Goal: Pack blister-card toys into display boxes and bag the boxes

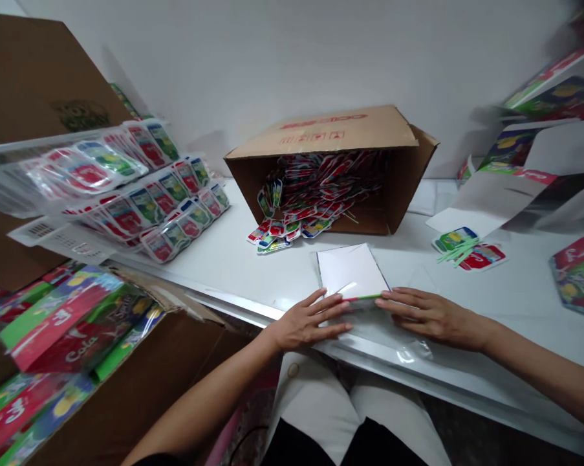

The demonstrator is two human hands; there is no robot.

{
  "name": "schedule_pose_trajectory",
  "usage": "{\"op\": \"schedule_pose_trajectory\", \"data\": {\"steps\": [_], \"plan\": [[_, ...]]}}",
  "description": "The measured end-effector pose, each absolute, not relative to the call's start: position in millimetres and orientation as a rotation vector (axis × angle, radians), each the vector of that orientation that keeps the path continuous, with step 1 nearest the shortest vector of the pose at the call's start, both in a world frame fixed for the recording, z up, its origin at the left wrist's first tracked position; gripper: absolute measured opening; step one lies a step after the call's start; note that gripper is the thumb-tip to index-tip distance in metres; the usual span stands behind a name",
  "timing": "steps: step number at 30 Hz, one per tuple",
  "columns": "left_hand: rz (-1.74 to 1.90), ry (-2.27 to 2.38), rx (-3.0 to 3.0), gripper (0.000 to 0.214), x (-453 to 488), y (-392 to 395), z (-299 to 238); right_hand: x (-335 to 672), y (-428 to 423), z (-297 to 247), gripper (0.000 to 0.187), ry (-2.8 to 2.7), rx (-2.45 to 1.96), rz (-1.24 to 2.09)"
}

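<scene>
A flat, white-faced piece of folded carton (352, 268) with a coloured edge lies on the white table (233, 278) in front of me. My left hand (315, 320) rests at its near left corner, fingers stretched out and touching the near edge. On the near right corner, the fingertips of my right hand (430, 317) press down with the fingers extended. Neither hand is wrapped round anything. Transparent plastic film (412, 353) lies beneath and beside the right hand. What is under the fingers is partly hidden.
An opened cardboard box (403, 188) on its side spills drink-shaped cards. Stacked packs (175, 220) of such cards stand left, above a carton (141, 369) of printed boxes. To the right are loose cards (483, 257), green strips and opened printed boxes (495, 194).
</scene>
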State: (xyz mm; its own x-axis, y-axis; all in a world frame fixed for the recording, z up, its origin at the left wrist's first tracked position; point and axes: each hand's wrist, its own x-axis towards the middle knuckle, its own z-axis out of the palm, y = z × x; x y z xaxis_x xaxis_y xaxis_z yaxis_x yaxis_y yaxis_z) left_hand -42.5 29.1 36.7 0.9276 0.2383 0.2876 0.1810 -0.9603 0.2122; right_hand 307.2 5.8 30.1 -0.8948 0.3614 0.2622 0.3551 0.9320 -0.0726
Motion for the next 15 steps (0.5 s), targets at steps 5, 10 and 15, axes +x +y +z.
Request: {"op": "schedule_pose_trajectory", "data": {"steps": [5, 10, 15], "plan": [[0.921, 0.269, 3.069, 0.039, -42, 30, 13, 301, 6, 28, 0.024, -2.61, -0.373, 0.088], [1.212, 0.384, 2.911, 0.039, -32, 25, 3, 294, 0, 32, 0.023, -2.416, -0.524, 0.303], [1.448, 0.469, 2.704, 0.04, -17, 15, -2, 287, -2, 34, 0.018, -2.152, -0.698, 0.606]]}}
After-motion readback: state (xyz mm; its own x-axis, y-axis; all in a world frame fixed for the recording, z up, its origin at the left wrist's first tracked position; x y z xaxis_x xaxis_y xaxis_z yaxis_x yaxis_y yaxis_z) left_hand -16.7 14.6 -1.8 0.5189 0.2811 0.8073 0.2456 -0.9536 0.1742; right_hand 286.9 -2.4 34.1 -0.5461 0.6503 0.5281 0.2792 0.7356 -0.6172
